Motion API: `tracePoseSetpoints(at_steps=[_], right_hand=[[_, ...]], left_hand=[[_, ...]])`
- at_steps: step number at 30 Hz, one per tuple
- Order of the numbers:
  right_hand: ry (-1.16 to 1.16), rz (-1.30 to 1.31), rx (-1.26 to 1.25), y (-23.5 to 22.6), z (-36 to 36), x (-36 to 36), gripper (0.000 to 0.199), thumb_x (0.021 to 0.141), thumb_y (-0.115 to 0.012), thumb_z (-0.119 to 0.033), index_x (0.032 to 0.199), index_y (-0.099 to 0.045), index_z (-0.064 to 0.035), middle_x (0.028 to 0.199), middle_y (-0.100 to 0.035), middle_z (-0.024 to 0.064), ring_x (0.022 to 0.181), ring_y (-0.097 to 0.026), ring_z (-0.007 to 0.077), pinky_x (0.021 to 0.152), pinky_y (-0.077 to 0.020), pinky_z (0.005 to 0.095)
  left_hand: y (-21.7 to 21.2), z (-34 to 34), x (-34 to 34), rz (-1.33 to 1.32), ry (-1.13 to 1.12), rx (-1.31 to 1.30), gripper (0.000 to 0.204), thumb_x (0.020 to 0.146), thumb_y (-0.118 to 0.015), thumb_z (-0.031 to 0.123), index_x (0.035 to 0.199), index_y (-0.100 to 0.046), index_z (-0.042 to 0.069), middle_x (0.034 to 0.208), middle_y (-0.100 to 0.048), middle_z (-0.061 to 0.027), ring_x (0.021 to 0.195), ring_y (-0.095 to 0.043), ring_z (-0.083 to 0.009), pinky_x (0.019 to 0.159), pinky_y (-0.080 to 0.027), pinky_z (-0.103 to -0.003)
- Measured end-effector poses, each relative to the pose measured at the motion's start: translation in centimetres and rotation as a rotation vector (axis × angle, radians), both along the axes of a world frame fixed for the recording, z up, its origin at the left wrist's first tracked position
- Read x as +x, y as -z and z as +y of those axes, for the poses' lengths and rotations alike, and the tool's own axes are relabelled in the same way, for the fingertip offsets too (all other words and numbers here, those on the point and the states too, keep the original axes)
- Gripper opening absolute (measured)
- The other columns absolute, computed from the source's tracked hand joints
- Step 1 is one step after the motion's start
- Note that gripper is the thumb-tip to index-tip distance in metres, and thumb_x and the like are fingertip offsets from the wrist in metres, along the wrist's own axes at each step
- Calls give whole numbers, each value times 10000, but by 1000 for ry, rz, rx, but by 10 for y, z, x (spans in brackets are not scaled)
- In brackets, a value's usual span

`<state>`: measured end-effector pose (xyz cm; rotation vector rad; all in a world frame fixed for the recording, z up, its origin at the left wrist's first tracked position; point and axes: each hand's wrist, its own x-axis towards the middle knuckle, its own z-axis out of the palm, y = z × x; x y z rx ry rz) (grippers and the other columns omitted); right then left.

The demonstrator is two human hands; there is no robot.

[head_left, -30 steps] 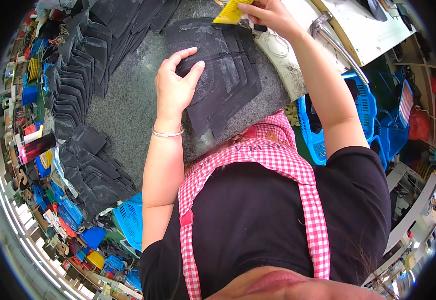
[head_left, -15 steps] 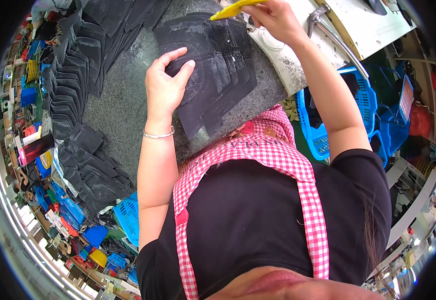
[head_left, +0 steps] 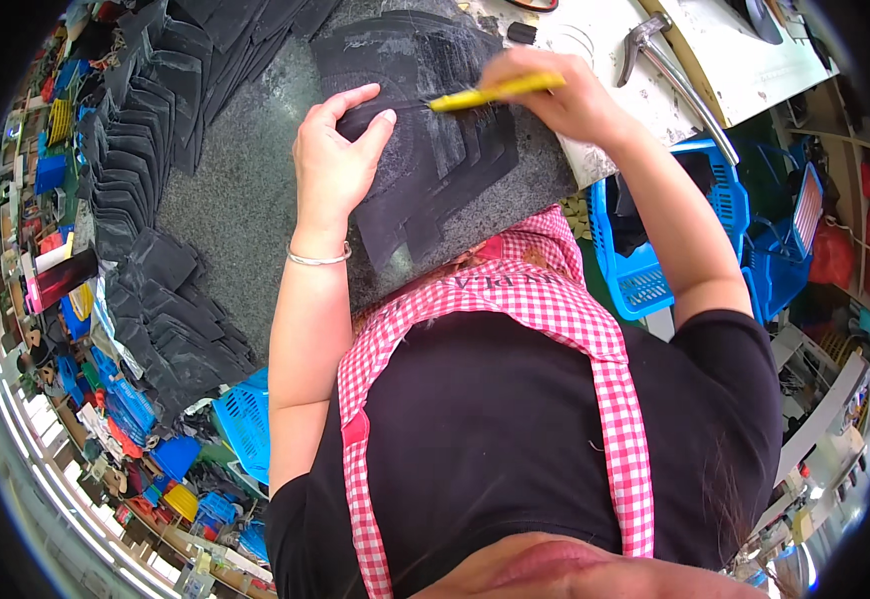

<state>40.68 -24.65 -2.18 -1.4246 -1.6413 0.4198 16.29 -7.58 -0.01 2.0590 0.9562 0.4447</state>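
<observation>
Overlapping black sheet pieces (head_left: 445, 165) lie fanned out on the dark stone worktop (head_left: 245, 200) in front of me. Pale streaks and smears mark their surfaces. My left hand (head_left: 340, 150) rests on the left side of these pieces, thumb and forefinger spread apart, holding nothing. In my right hand (head_left: 565, 95) is a slim, flat yellow tool (head_left: 485, 94), gripped at its right end. Its tip points left and meets the pieces a little right of my left fingertips. The kind of tool is not clear, and motion blurs the hand slightly.
More black pieces (head_left: 140, 150) are stacked in rows along the worktop's left side, with another pile (head_left: 170, 309) nearer. A hammer (head_left: 674, 75) lies on the white board (head_left: 604, 35) at the right. Blue baskets (head_left: 644, 285) stand below on the right, another (head_left: 245, 419) at lower left.
My right hand has brought the yellow tool down from the far edge toward the middle of the black pieces. My left hand stays nearly in place.
</observation>
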Motion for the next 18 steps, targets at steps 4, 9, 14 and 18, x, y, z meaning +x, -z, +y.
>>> tracePoseSetpoints(at_steps=[4,9,14,18], right_hand=[[-13,-26,101,-22,-19,-7,218,886,-696,41,1064,-729,-80,1032,-742,89,978,-732,296,860,-591,385],[5,-56,48,0,-20,-29,277,866,-675,41,1101,-707,-102,1062,-742,85,997,-731,325,851,-599,380],[172,157,3,-10,-43,-25,136,928,-717,-9,1060,-717,-38,1012,-738,103,941,-741,303,823,-593,332],[123,-26,-25,-3,-57,-27,145,942,-680,24,1074,-723,-16,1002,-738,112,855,-719,231,751,-563,322]], left_hand=[[5,-1,-3,-26,20,62,378,817,-833,246,1167,-788,110,1104,-725,-167,1045,-717,-309,962,-548,-392],[2,0,2,-36,31,61,374,816,-831,244,1162,-789,108,1096,-725,-165,1037,-716,-305,961,-546,-395],[4,2,0,-48,32,50,376,814,-836,238,1162,-789,105,1074,-720,-153,989,-715,-276,924,-555,-382],[-1,0,3,-15,57,57,350,854,-821,148,1188,-774,57,1065,-735,-90,954,-685,-160,887,-541,-301]])
